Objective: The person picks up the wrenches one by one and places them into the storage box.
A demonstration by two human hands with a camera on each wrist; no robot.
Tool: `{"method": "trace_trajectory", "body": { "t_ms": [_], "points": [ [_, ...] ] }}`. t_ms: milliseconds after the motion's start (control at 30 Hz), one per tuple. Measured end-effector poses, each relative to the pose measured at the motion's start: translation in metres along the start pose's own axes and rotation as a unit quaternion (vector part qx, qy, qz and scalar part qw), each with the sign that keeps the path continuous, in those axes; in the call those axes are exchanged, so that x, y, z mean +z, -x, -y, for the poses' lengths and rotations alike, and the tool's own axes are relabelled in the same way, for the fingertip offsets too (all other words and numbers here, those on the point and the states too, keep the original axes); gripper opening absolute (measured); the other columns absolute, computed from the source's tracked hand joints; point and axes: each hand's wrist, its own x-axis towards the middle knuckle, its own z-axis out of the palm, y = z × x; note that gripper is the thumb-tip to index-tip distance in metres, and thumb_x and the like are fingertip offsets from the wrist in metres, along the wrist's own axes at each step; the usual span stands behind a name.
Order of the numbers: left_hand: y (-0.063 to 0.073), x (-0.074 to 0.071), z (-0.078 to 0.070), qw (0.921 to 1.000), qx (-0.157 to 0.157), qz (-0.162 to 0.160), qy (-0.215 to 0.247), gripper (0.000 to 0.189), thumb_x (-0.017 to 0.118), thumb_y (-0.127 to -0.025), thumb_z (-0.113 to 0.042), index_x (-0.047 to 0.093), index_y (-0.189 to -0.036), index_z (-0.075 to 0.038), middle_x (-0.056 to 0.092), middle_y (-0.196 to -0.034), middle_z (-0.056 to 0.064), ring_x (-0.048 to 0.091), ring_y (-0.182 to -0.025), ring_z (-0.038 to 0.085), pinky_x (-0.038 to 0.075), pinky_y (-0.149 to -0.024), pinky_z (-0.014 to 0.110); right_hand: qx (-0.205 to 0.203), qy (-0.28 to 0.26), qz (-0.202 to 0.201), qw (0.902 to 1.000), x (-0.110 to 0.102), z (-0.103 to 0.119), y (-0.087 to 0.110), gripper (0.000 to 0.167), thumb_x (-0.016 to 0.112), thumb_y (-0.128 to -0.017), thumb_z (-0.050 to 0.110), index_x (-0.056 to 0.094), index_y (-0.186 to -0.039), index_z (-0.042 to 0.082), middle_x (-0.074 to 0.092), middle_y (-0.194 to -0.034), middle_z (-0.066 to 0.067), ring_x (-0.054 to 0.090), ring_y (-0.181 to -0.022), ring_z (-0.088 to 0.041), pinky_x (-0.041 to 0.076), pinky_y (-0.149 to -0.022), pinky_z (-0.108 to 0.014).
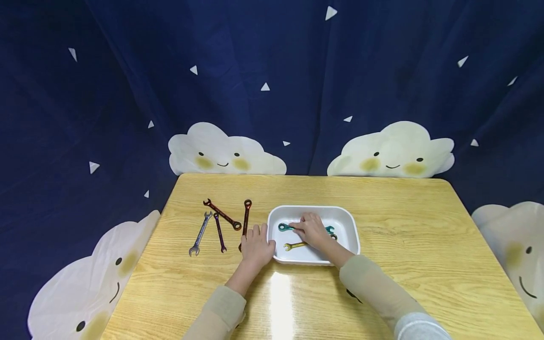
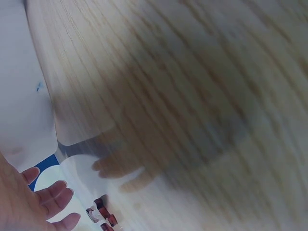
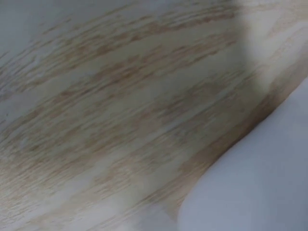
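My right hand (image 1: 315, 232) reaches into a white plastic tray (image 1: 349, 224) and pinches a green ratcheting combination wrench (image 1: 284, 227) near its middle. The hand hides the wrench's mid-part. Just below lies a gold wrench (image 1: 294, 246), partly covered by the same hand. My left hand (image 1: 256, 246) rests at the tray's left side, fingers extended and thumb by the rim. Those fingers overlap the lower part of a dark red wrench (image 1: 246, 215). In the left wrist view the left hand (image 2: 29, 204) shows loose, slightly bent fingers beside the tray's wall (image 2: 29, 106).
Left of the tray lie another dark red wrench (image 1: 222, 214), a silver wrench (image 1: 200, 234) and a short purple wrench (image 1: 219, 232) on the wooden table (image 1: 416, 236). A dark blue curtain (image 1: 255, 42) with white clouds hangs behind. The right wrist view shows wood grain and the tray's outside (image 3: 260, 183).
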Motion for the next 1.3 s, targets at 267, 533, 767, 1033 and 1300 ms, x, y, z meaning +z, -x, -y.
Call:
{"method": "trace_trajectory", "body": {
  "t_ms": [267,533,767,1033,1300],
  "points": [
    [0.0,0.0,0.0,1.0,0.002,-0.001,0.002,0.047,0.046,-0.085,-0.031,0.042,-0.126,-0.01,0.046,-0.114,0.013,0.043,-0.105,0.032,0.034,-0.085,0.049,0.027,0.01,0.116,0.9928,-0.02,0.011,-0.005,0.031,0.064,-0.084,0.026,0.065,-0.115,0.02,0.05,-0.085,-0.005,0.044,-0.079,-0.019,0.034,-0.076,-0.038],
    [0.001,-0.001,0.0,1.0,0.0,-0.001,0.003,0.048,0.046,-0.085,-0.031,0.041,-0.128,-0.011,0.046,-0.115,0.014,0.043,-0.107,0.032,0.033,-0.086,0.05,0.016,0.002,0.096,0.9952,-0.042,0.02,-0.001,0.03,0.066,-0.083,0.022,0.066,-0.112,0.015,0.058,-0.095,-0.009,0.055,-0.083,-0.024,0.041,-0.071,-0.039],
    [0.001,-0.002,0.0,1.0,-0.001,-0.002,0.006,0.047,0.046,-0.085,-0.031,0.041,-0.127,-0.011,0.046,-0.115,0.013,0.043,-0.106,0.032,0.033,-0.088,0.05,-0.002,-0.022,0.018,0.9996,-0.059,0.023,0.004,0.031,0.068,-0.081,0.018,0.066,-0.112,0.013,0.059,-0.099,-0.007,0.057,-0.086,-0.023,0.044,-0.076,-0.041],
    [0.001,-0.002,-0.001,0.9999,0.001,-0.002,0.013,0.048,0.045,-0.085,-0.03,0.04,-0.129,-0.01,0.045,-0.115,0.013,0.042,-0.105,0.032,0.033,-0.087,0.05,0.007,-0.018,-0.042,0.9989,-0.077,0.021,0.009,0.029,0.065,-0.084,0.023,0.061,-0.11,0.013,0.06,-0.105,-0.005,0.057,-0.097,-0.026,0.042,-0.084,-0.044],
    [0.001,-0.002,0.0,0.9999,0.001,-0.002,0.014,0.048,0.045,-0.085,-0.03,0.04,-0.129,-0.01,0.046,-0.115,0.013,0.042,-0.105,0.032,0.033,-0.086,0.05,0.032,-0.008,-0.069,0.9971,-0.09,0.011,0.018,0.029,0.064,-0.085,0.023,0.058,-0.111,0.011,0.06,-0.106,-0.006,0.057,-0.098,-0.027,0.043,-0.081,-0.045]
  ]
}}
